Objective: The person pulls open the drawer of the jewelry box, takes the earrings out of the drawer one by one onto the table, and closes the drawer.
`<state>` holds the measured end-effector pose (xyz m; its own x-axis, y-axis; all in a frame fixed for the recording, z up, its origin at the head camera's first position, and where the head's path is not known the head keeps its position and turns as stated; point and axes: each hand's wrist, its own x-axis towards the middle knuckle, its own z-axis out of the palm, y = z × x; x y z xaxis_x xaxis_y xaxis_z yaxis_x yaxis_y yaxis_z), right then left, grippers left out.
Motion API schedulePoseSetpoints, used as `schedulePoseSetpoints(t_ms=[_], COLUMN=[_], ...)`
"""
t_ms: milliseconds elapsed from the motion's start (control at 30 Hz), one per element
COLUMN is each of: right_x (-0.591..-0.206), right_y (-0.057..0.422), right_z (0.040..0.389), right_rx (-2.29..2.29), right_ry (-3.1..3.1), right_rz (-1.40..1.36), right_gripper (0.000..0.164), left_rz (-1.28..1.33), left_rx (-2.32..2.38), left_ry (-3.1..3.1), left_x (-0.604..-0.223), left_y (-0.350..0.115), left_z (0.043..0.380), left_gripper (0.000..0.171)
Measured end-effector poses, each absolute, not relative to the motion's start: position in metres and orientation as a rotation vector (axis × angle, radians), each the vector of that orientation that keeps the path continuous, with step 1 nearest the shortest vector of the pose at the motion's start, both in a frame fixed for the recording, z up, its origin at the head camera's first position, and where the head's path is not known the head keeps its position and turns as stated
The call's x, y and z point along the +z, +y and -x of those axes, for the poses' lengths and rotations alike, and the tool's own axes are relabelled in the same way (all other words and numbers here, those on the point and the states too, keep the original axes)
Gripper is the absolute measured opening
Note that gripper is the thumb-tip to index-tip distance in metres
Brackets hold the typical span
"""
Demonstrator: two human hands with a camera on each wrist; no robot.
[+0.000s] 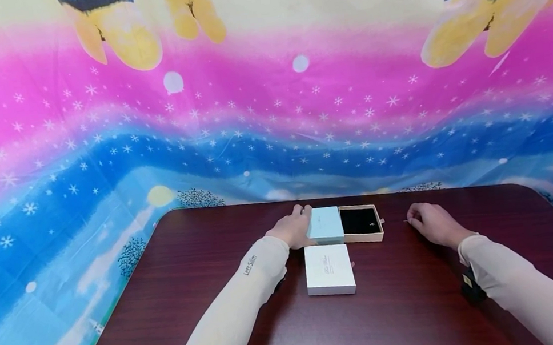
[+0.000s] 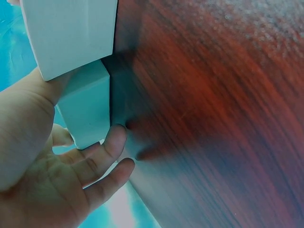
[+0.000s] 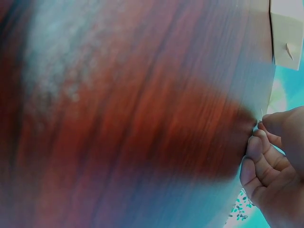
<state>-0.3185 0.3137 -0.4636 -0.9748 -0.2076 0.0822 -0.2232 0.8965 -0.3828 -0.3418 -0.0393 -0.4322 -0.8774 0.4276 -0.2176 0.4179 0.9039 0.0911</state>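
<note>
My left hand (image 1: 292, 229) grips the left end of a light blue box sleeve (image 1: 325, 223), thumb on its near side and fingers round the far side. In the left wrist view, two fingers of the left hand (image 2: 61, 185) stick out past the sleeve's corner (image 2: 90, 107). A cream drawer (image 1: 382, 228) with a black pad (image 1: 357, 221) extends from the sleeve's right. A tiny shiny piece (image 1: 371, 223) lies on the pad. Right of it, my right hand (image 1: 433, 222) pinches a tiny thin piece (image 3: 261, 114) between thumb and forefinger, low over the table; its kind is too small to tell.
A white box (image 1: 329, 269) with faint lettering lies just in front of the blue sleeve, a small tab at its right side. The dark red wooden table (image 1: 402, 306) ends at the back against a colourful printed cloth (image 1: 269, 110).
</note>
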Motion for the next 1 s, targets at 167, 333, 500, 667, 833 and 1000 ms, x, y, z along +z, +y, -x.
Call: schedulePoseSetpoints(t_ms=[167,333,500,667,833,1000], right_x=[-0.4641,-0.466,-0.467,-0.4674,-0.4662,-0.4641], right_y=[0.314,0.3148,0.3146,0.3136,0.3139,0.3151], right_z=[0.3186,0.3193,0.3197,0.3192,0.319,0.3197], right_rx=[0.622,0.607,0.583,0.593,0.613,0.627], right_ry=[-3.023,-3.006,-2.965,-2.971,-2.988,-2.99], right_rz=[-0.342,-0.353,-0.369,-0.357,-0.348,-0.347], right_gripper=[0.007,0.006,0.006,0.007,0.014,0.019], left_rz=[-0.628,-0.629,-0.638,-0.634,-0.634,-0.632], left_rx=[0.07,0.077,0.074,0.082,0.086,0.089], left_ry=[2.835,2.837,2.838,2.838,2.836,2.833], left_x=[-0.4338,-0.4337,-0.4325,-0.4325,-0.4312,-0.4325], left_y=[-0.039,-0.0392,-0.0387,-0.0388,-0.0395,-0.039], left_z=[0.3433,0.3427,0.3422,0.3421,0.341,0.3423], left_gripper=[0.097,0.098,0.098,0.098,0.098,0.098])
